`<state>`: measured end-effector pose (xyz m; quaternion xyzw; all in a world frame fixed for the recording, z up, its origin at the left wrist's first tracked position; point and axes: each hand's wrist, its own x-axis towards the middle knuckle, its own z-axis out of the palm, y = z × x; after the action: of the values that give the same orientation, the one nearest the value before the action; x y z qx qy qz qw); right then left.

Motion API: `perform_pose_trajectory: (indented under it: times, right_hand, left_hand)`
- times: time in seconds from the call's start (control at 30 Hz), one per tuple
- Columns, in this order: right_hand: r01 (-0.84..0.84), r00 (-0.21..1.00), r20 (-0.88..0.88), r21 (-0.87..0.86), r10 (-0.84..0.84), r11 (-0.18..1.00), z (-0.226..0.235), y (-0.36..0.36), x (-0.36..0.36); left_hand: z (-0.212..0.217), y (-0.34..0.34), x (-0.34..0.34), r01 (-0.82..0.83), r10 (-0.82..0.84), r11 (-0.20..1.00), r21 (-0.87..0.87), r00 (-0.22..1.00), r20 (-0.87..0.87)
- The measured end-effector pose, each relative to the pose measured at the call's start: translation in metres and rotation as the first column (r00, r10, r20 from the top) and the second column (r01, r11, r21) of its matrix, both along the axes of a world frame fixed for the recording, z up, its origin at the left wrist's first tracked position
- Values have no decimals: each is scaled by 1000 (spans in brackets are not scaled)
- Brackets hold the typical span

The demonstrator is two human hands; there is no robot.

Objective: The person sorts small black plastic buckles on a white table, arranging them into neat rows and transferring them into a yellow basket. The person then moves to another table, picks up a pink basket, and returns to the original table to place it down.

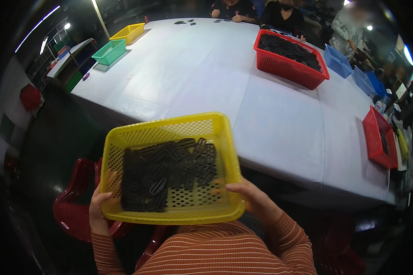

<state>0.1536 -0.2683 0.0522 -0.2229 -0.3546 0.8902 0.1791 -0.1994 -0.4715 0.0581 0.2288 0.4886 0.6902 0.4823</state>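
Observation:
Between my two hands is a yellow plastic basket [170, 217] with perforated sides and base, held in front of my body by the table's near edge. A loose heap of flat black slotted pieces [158, 169], shaped like strap buckles, lies in it, mostly toward the left side. My left hand [99, 206] grips the left wall, its fingers showing through the holes and its thumb near the rim. My right hand [254, 197] clasps the right side, with the thumb over the rim and the other fingers beneath or behind the wall.
A white-covered table [192, 73] spreads ahead. On it stand a red basket [284, 68] full of black pieces, a green basket [109, 52], another yellow basket [128, 33], and a second red basket [376, 137] at right. Red plastic chairs [75, 211] stand by me. People sit across the table.

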Motion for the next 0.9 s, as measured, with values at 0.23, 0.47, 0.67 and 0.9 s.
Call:
perform_pose_trajectory:
  times: [0.23, 0.47, 0.67, 0.9]
  right_hand:
    - [668, 733, -17, 211, -680, 714, 101, 37, 138]
    - [629, 312, -114, 769, -943, 115, 209, 183, 220]
    - [88, 49, -372, 926, -927, -367, 245, 318, 214]
    - [-59, 161, -479, 868, -863, -493, 238, 408, 181]
  left_hand:
    - [-7, 229, 58, 375, -336, 882, 283, 925, -180]
    - [-68, 420, 163, 565, -327, 810, 160, 661, -675]
    - [-81, 441, 179, 525, -459, 851, 27, 768, -447]
    - [-78, 441, 175, 501, -448, 865, -28, 745, -494]
